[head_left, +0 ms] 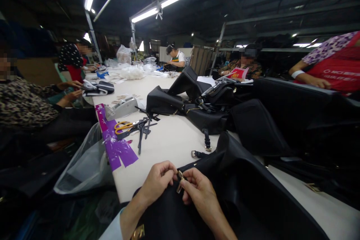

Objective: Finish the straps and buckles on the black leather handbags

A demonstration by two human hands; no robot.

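A black handbag lies in front of me, spilling over the near edge of the white table. Both hands meet over its front. My left hand is curled with fingertips pinched on a small metal buckle fixed to the bag. My right hand pinches the same buckle from the other side, fingers bent. A short black strap with a buckle lies on the table just beyond my hands.
Scissors with orange handles and black straps lie on the left beside purple tape strips. More black bags pile up mid-table and right. A clear plastic bag hangs off the left edge. Several other people sit around the table.
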